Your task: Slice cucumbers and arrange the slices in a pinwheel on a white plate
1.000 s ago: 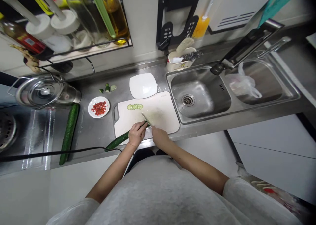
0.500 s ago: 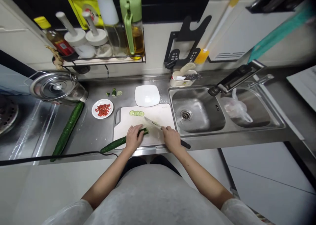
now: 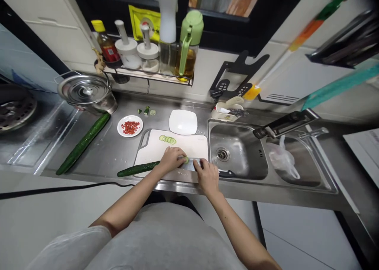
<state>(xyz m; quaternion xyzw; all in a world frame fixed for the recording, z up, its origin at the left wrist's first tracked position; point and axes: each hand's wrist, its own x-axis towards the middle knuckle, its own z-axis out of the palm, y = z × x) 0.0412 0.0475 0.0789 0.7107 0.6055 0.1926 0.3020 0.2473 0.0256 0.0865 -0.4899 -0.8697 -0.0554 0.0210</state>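
A long green cucumber (image 3: 139,169) lies across the lower left of the white cutting board (image 3: 148,153), its near end past the board's edge. My left hand (image 3: 171,159) is closed over its right part, fingertips at the pale cut end. My right hand (image 3: 208,176) grips a knife (image 3: 226,173) by its blade near the handle. The black handle sticks out to the right of the hand, and the blade lies low over the board, pointing at the cucumber's cut end. Several overlapping cucumber slices (image 3: 167,139) rest at the top of the board.
Behind the board stands a white square plate (image 3: 182,122). To the left are a plate of chopped red pieces (image 3: 130,126), cucumber scraps (image 3: 146,111), another whole cucumber (image 3: 84,143) and a steel pot (image 3: 87,92). A double sink (image 3: 237,143) adjoins the board on the right.
The knife has swung from a slant, tip up-left, to nearly level beside the cucumber's cut end. My left hand has moved right along the cucumber, toward the blade. The camera view has shifted.
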